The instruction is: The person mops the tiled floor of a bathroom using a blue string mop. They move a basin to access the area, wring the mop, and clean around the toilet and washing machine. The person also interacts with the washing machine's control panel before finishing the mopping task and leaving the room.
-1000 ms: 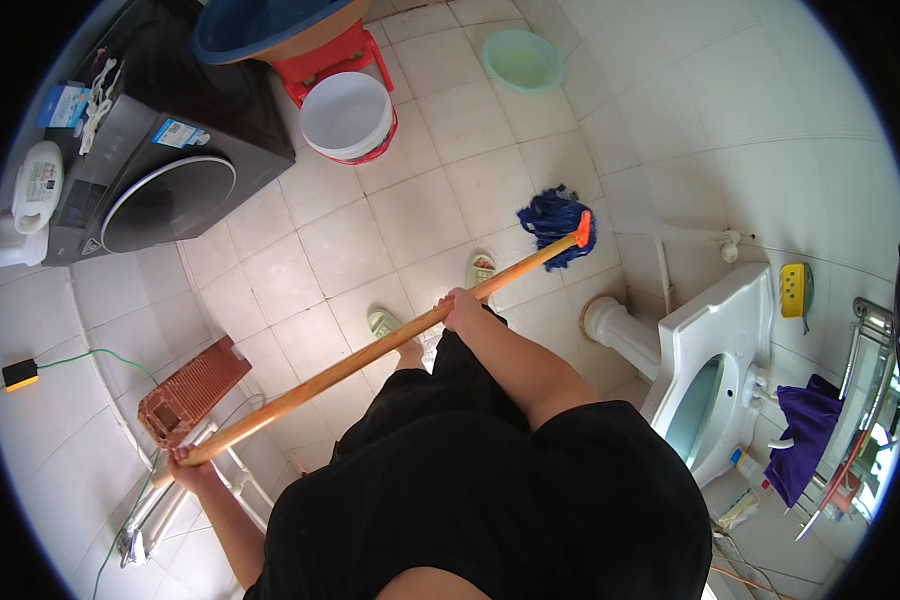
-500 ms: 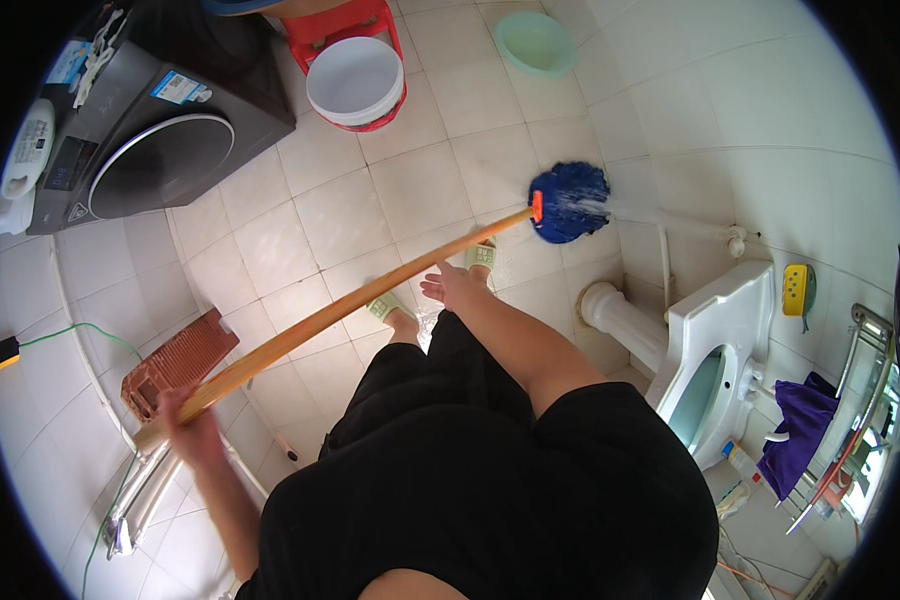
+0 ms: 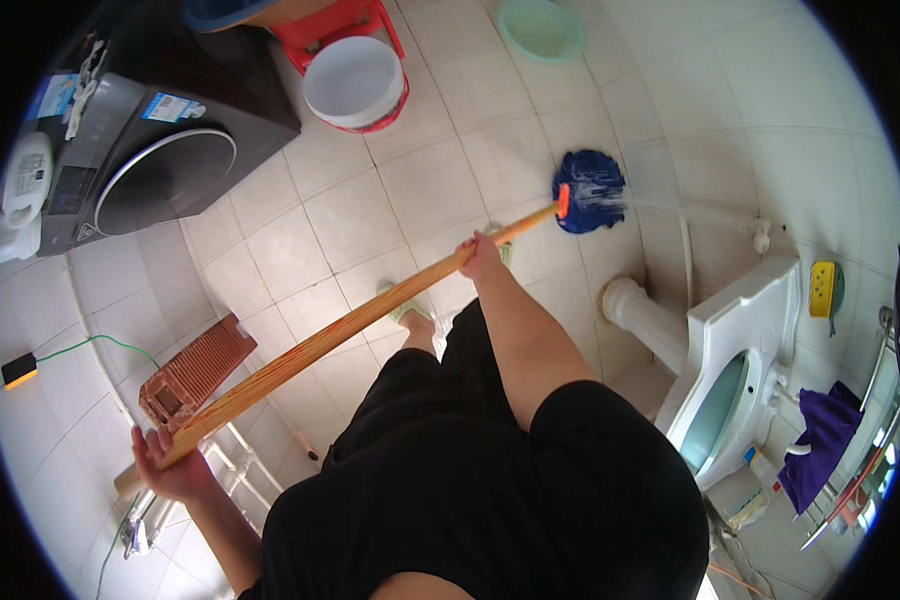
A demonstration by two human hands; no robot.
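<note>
The right hand [image 3: 482, 258] grips a mop [image 3: 360, 320]; the left hand [image 3: 180, 478], fingers loosely open, touches its lower-left end. Upper-left washing machine [image 3: 165, 182]: printed label [image 3: 173, 108].

Mop handle [image 3: 340, 326]: yellow-brown, wood-grained. Mop collar [image 3: 563, 201]: orange. Mop head [image 3: 592, 188], two o'clock: dark blue; whitish streaks cross it. Bucket [image 3: 353, 85], eleven o'clock: white. Basin [image 3: 544, 53], half past twelve: pale green. Washing machine [image 3: 255, 130], ten o'clock: dark grey. Brick [image 3: 205, 366], half past eight: reddish brown, striped. Cloth [image 3: 822, 432], four o'clock: purple. Shirt [image 3: 480, 470]: black.
</note>
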